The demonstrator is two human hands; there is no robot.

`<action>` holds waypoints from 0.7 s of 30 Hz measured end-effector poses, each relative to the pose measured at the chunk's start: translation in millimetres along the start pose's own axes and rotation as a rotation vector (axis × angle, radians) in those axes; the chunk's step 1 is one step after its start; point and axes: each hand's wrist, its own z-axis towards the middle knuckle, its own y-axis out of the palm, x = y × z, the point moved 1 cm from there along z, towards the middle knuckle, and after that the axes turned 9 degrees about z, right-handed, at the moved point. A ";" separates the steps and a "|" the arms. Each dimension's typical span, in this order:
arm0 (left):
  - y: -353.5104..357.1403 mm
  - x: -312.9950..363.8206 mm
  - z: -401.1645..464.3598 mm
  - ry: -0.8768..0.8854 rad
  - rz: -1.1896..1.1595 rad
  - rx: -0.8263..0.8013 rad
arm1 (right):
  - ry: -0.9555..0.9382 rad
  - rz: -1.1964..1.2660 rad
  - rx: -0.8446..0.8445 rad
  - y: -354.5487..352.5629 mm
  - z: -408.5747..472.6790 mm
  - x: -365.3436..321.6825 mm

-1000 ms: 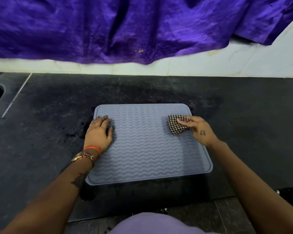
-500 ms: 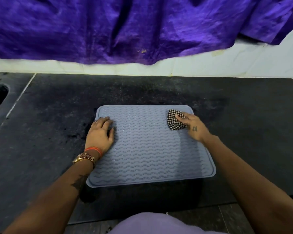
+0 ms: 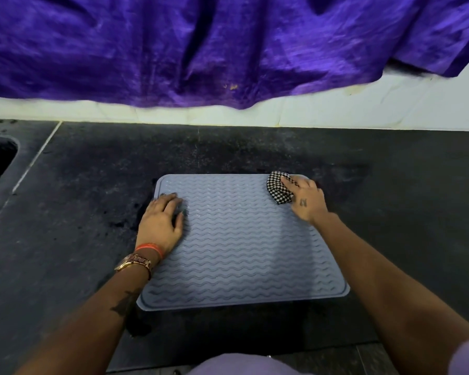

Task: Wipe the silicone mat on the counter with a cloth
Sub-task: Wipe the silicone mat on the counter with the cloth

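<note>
Checked cloth [image 3: 279, 190] now farther back on wavy-ribbed grey-blue mat [image 3: 241, 244].

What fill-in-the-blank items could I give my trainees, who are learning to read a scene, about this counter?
1. The right hand presses a ____ cloth on the mat.
2. The cloth sits at the mat's far ____ corner.
3. The left hand lies ____ on the mat's left edge.
4. Purple ____ hangs behind the counter.

Missing words: checkered; right; flat; fabric
</note>
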 end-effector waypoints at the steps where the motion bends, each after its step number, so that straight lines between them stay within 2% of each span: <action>1: -0.3 0.1 0.1 0.000 -0.001 0.000 | 0.006 0.030 -0.004 -0.6 2.2 1.8; 5: -1.3 0.9 -0.3 -0.002 -0.003 0.004 | 0.036 0.136 -0.129 -16.1 14.2 10.0; 10: -2.1 2.1 0.2 0.000 0.003 -0.007 | -0.040 0.029 0.030 -0.2 2.6 4.6; 14: -3.8 2.7 -0.2 -0.001 0.001 -0.008 | -0.124 0.083 0.081 -17.2 18.4 5.6; 17: -3.0 1.9 -1.1 -0.007 0.000 -0.012 | -0.147 0.102 0.195 -31.9 29.1 9.5; 18: -2.4 1.3 -1.0 -0.011 -0.003 -0.009 | -0.136 0.065 0.204 -30.3 28.8 9.3; 21: -0.1 1.4 -0.2 -0.012 -0.011 0.005 | -0.094 -0.050 0.080 -4.2 14.3 6.2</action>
